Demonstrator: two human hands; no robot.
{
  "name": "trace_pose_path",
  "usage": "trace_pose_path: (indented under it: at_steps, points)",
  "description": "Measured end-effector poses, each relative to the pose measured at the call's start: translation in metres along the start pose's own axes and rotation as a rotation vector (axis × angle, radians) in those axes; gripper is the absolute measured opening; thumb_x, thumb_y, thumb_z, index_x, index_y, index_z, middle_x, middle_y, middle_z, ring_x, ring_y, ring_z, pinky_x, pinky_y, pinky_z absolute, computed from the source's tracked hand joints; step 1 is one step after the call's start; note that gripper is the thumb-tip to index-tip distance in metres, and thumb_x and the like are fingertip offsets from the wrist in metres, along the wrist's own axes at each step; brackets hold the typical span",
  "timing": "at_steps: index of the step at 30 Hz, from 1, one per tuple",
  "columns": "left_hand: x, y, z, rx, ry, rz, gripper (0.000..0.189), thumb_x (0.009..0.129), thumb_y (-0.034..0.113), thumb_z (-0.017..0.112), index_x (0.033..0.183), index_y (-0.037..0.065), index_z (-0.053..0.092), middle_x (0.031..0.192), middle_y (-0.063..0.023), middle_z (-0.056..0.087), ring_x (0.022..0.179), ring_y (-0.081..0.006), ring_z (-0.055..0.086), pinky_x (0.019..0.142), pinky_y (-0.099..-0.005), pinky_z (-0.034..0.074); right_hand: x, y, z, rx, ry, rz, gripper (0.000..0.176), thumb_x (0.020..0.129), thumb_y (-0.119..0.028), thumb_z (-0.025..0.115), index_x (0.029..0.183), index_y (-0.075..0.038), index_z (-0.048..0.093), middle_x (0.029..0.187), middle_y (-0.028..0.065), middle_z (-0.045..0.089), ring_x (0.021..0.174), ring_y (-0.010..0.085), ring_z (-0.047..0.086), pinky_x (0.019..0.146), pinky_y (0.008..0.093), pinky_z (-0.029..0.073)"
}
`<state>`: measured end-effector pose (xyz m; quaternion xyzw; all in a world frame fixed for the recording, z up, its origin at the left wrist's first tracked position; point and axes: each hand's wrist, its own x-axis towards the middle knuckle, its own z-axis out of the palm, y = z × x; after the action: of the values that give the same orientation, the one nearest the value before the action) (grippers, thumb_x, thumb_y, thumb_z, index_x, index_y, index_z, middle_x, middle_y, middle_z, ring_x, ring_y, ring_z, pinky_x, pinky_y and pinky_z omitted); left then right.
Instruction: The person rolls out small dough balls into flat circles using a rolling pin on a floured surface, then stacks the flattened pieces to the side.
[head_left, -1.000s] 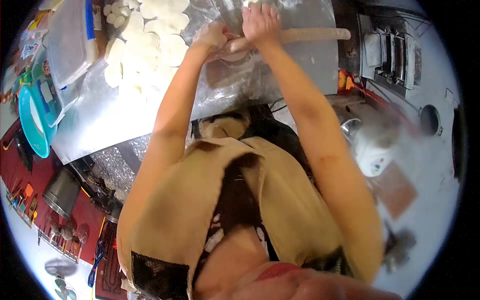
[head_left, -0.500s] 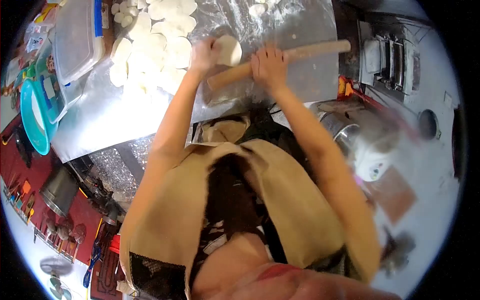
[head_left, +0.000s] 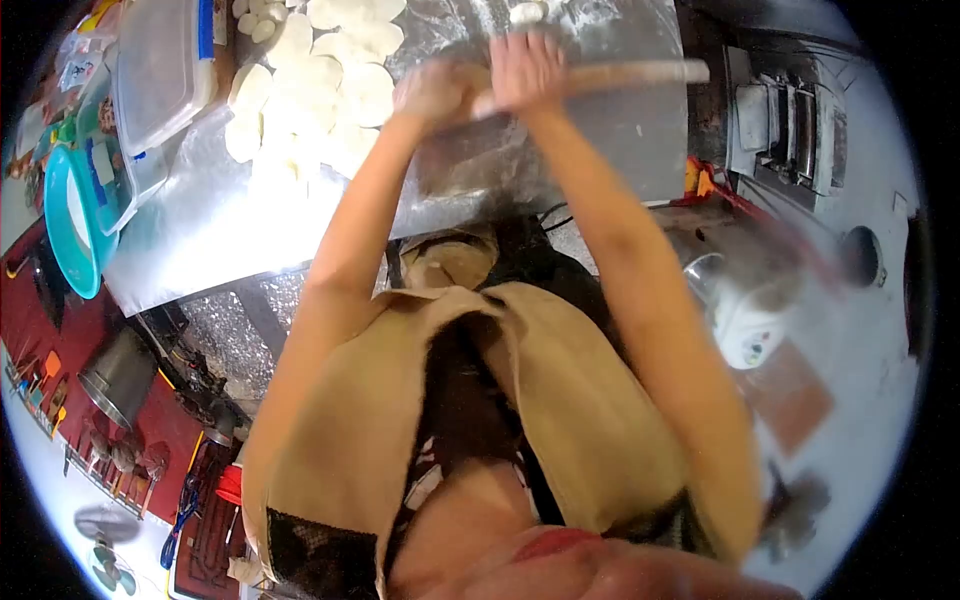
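A wooden rolling pin (head_left: pixel 630 75) lies across the metal table under both my hands. My right hand (head_left: pixel 526 72) presses on it from above, fingers stretched forward over the wood. Around the pin's left end is my left hand (head_left: pixel 432 92), closed and blurred by motion. Between the hands a pale edge of dough (head_left: pixel 486 104) shows; the rest of that piece is hidden. Several flattened dough rounds (head_left: pixel 365 95) overlap just left of my left hand. Small dough balls (head_left: pixel 262 28) sit beyond them at the upper left.
The metal tabletop (head_left: pixel 200 230) carries flour streaks at the far side, near a small dough lump (head_left: pixel 527 12). A clear plastic box (head_left: pixel 160 75) and a teal basin (head_left: pixel 70 225) stand at the left. Right of the table is a machine with rollers (head_left: pixel 790 130).
Both hands and the rolling pin have moved forward, away from my body. My left hand has gone from the edge of a dough round to the pin's left end. That round is now mostly covered.
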<state>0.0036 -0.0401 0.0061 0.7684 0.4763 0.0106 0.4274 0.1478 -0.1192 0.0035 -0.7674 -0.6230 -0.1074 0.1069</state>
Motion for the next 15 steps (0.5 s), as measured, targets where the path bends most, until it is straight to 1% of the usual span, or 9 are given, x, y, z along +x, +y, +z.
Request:
trace_pose_path:
  at_steps: [1, 3, 4, 6, 7, 9, 10, 13, 15]
  points:
    - [0.006, 0.005, 0.000, 0.170, 0.028, 0.052, 0.029, 0.078, 0.026, 0.059, 0.099, 0.009, 0.068, 0.093, -0.0192, 0.066, 0.088, -0.0312, 0.064, 0.076, -0.0384, 0.050, 0.006, -0.004, 0.006, 0.001, 0.000, 0.001, 0.021, 0.084, -0.030, 0.055, 0.078, -0.011, 0.057, 0.082, 0.0090, 0.057, 0.085, 0.0267, 0.054, 0.076, 0.0411, 0.041]
    - [0.010, 0.000, -0.011, 0.130, 0.068, 0.013, 0.028, 0.077, 0.026, 0.060, 0.097, 0.008, 0.069, 0.090, -0.0187, 0.066, 0.087, -0.0307, 0.065, 0.076, -0.0386, 0.050, 0.029, -0.008, 0.009, 0.105, 0.105, 0.106, 0.022, 0.084, -0.032, 0.054, 0.081, -0.011, 0.057, 0.084, 0.0094, 0.058, 0.086, 0.0273, 0.055, 0.075, 0.0416, 0.041]
    - [0.007, -0.009, -0.016, 0.079, 0.090, -0.044, 0.027, 0.077, 0.025, 0.061, 0.095, 0.008, 0.069, 0.087, -0.0183, 0.067, 0.085, -0.0303, 0.065, 0.075, -0.0387, 0.050, 0.004, -0.009, 0.001, 0.153, 0.037, 0.129, 0.023, 0.084, -0.032, 0.053, 0.078, -0.011, 0.057, 0.083, 0.0094, 0.059, 0.084, 0.0279, 0.055, 0.075, 0.0418, 0.041]
    - [-0.028, -0.050, 0.000, -0.060, 0.151, -0.028, 0.026, 0.077, 0.026, 0.062, 0.093, 0.007, 0.069, 0.086, -0.0175, 0.067, 0.081, -0.0300, 0.065, 0.072, -0.0383, 0.050, -0.058, 0.000, -0.013, 0.059, 0.145, -0.111, 0.023, 0.084, -0.032, 0.053, 0.075, -0.012, 0.058, 0.082, 0.0092, 0.059, 0.082, 0.0276, 0.055, 0.073, 0.0416, 0.041]
    - [-0.041, -0.052, 0.000, -0.198, 0.211, -0.005, 0.026, 0.078, 0.027, 0.064, 0.091, 0.005, 0.069, 0.084, -0.0168, 0.066, 0.077, -0.0296, 0.065, 0.069, -0.0379, 0.050, -0.059, 0.000, -0.008, 0.059, 0.147, -0.118, 0.023, 0.084, -0.032, 0.053, 0.075, -0.012, 0.058, 0.082, 0.0092, 0.059, 0.082, 0.0276, 0.055, 0.073, 0.0416, 0.041]
    - [-0.042, -0.030, -0.004, -0.180, 0.117, -0.033, 0.025, 0.078, 0.027, 0.064, 0.091, 0.006, 0.069, 0.083, -0.0165, 0.067, 0.076, -0.0294, 0.065, 0.070, -0.0376, 0.050, -0.072, -0.003, 0.002, 0.065, -0.029, -0.045, 0.025, 0.085, -0.034, 0.052, 0.078, -0.011, 0.060, 0.084, 0.0103, 0.059, 0.083, 0.0281, 0.056, 0.075, 0.0431, 0.041]
    - [-0.044, -0.018, -0.008, -0.160, 0.035, -0.058, 0.025, 0.078, 0.026, 0.064, 0.091, 0.006, 0.070, 0.082, -0.0162, 0.067, 0.076, -0.0291, 0.065, 0.070, -0.0373, 0.050, -0.039, -0.014, -0.015, 0.128, -0.032, 0.042, 0.031, 0.088, -0.038, 0.047, 0.085, -0.010, 0.060, 0.086, 0.0124, 0.059, 0.084, 0.0291, 0.056, 0.077, 0.0449, 0.042]
    - [-0.003, -0.018, -0.012, 0.075, 0.116, 0.070, 0.025, 0.080, 0.024, 0.062, 0.092, 0.004, 0.069, 0.075, -0.0162, 0.066, 0.072, -0.0229, 0.065, 0.068, -0.0331, 0.050, 0.023, -0.023, -0.002, 0.202, -0.045, 0.180, 0.041, 0.094, -0.041, 0.037, 0.084, -0.007, 0.058, 0.089, 0.0151, 0.058, 0.081, 0.0286, 0.054, 0.079, 0.0428, 0.042]
    - [-0.015, -0.038, -0.018, 0.078, 0.153, -0.017, 0.026, 0.081, 0.023, 0.060, 0.094, 0.002, 0.068, 0.075, -0.0177, 0.066, 0.073, -0.0227, 0.065, 0.068, -0.0331, 0.050, 0.009, -0.024, -0.013, 0.330, -0.327, 0.288, 0.038, 0.092, -0.039, 0.041, 0.081, -0.008, 0.058, 0.087, 0.0133, 0.058, 0.080, 0.0269, 0.054, 0.075, 0.0412, 0.041]
